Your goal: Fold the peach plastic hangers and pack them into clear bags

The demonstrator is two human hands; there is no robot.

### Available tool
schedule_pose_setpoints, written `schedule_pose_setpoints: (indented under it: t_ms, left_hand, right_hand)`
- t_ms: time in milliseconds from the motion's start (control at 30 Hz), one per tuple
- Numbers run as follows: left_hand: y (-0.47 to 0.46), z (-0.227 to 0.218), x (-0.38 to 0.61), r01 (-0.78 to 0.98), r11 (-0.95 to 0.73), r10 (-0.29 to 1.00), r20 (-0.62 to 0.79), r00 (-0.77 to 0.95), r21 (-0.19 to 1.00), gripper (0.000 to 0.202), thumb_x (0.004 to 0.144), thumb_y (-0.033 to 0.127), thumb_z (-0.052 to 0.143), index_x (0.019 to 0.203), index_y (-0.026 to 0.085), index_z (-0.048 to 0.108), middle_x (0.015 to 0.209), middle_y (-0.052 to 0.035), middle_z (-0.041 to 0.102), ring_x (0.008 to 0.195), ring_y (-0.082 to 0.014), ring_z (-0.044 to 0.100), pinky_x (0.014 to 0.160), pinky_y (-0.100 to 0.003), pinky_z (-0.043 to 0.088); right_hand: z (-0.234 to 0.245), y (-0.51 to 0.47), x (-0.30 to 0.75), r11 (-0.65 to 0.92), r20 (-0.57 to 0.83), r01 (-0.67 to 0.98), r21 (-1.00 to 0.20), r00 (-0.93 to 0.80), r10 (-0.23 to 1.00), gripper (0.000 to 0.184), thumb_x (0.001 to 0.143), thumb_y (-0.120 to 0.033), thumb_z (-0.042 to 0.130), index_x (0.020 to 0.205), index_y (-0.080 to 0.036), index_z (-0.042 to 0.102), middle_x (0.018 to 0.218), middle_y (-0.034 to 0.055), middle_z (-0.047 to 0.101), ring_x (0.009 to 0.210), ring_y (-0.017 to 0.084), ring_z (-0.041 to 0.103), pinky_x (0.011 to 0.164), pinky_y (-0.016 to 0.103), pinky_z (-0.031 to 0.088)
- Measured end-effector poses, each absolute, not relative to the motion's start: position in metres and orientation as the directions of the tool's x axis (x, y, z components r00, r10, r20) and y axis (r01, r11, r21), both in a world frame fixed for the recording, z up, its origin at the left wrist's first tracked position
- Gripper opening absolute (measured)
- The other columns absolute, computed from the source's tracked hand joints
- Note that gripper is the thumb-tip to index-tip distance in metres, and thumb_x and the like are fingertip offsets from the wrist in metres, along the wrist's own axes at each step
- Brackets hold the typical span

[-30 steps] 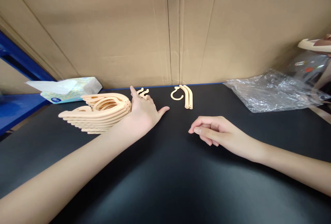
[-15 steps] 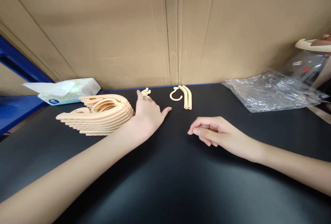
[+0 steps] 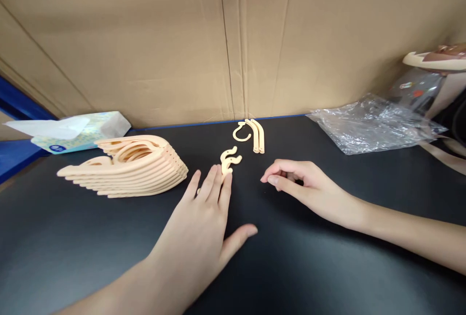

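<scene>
My left hand (image 3: 200,223) lies palm down with its fingers stretched and thumb out to the side. Under its fingertips are small cream plastic hanger pieces (image 3: 228,158) with curved, wavy ends; the rest of them is covered by the fingers. To the left of that hand stands a neat stack of cream folding hangers (image 3: 145,174). My right hand (image 3: 306,184) rests on the table to the right, fingers curled and thumb tip against the index finger, nothing visible in it. Farther back lies a folded hanger (image 3: 258,136) with its round hook (image 3: 237,135) turned left.
The black table (image 3: 313,266) ends at a cardboard wall (image 3: 163,38). A tissue pack (image 3: 98,128) sits back left beside a blue frame (image 3: 18,96). Crumpled clear plastic (image 3: 367,125) lies back right, near a bag with a strap (image 3: 440,91).
My left hand has drawn back towards me, and the small hanger pieces have slid nearer beneath its fingers. My right hand has hardly moved. The view has shifted slightly.
</scene>
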State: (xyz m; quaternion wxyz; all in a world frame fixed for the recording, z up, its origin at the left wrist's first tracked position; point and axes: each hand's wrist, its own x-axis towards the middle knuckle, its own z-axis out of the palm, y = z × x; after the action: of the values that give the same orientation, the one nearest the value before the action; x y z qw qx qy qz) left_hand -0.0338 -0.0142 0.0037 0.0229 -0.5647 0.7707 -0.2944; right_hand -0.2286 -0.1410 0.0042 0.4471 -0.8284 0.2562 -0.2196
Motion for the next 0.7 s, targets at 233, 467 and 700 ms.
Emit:
schedule_pose_setpoints:
  t_ms: [233, 467, 700]
  left_hand:
    - [0.012, 0.01, -0.033, -0.823, 0.386, -0.801, 0.29, -0.523, -0.417, 0.076, 0.101, 0.063, 0.028, 0.13, 0.001, 0.063, 0.133, -0.0189, 0.064, 0.118, -0.0336, 0.067, 0.094, -0.049, 0.05]
    - [0.009, -0.008, -0.024, -0.848, 0.486, -0.79, 0.308, -0.53, -0.214, 0.063, 0.101, 0.05, 0.044, 0.148, 0.008, 0.044, 0.152, -0.0097, 0.05, 0.14, -0.0294, 0.048, 0.122, -0.048, 0.022]
    - [0.01, -0.014, -0.019, -0.922, 0.382, -0.875, 0.293, -0.385, -0.069, 0.059, 0.103, 0.048, 0.041, 0.152, 0.014, 0.04, 0.156, -0.0079, 0.046, 0.146, -0.0291, 0.038, 0.122, -0.052, 0.026]
  right_hand:
    - [-0.002, -0.137, -0.228, -0.86, 0.333, -0.213, -0.464, 0.857, -0.393, 0.028, 0.099, -0.024, 0.052, 0.126, -0.019, 0.062, 0.136, 0.0092, 0.06, 0.126, 0.022, 0.054, 0.11, 0.043, 0.043]
    - [-0.009, -0.139, -0.226, -0.89, 0.286, -0.287, -0.354, 0.873, -0.395, 0.043, 0.101, -0.031, 0.049, 0.138, -0.01, 0.055, 0.142, 0.0139, 0.059, 0.131, 0.027, 0.053, 0.109, 0.05, 0.047]
    - [-0.008, -0.135, -0.229, -0.863, 0.368, -0.246, -0.441, 0.828, -0.424, 0.038, 0.101, -0.025, 0.05, 0.137, -0.014, 0.054, 0.136, 0.0088, 0.065, 0.123, 0.019, 0.062, 0.107, 0.037, 0.051]
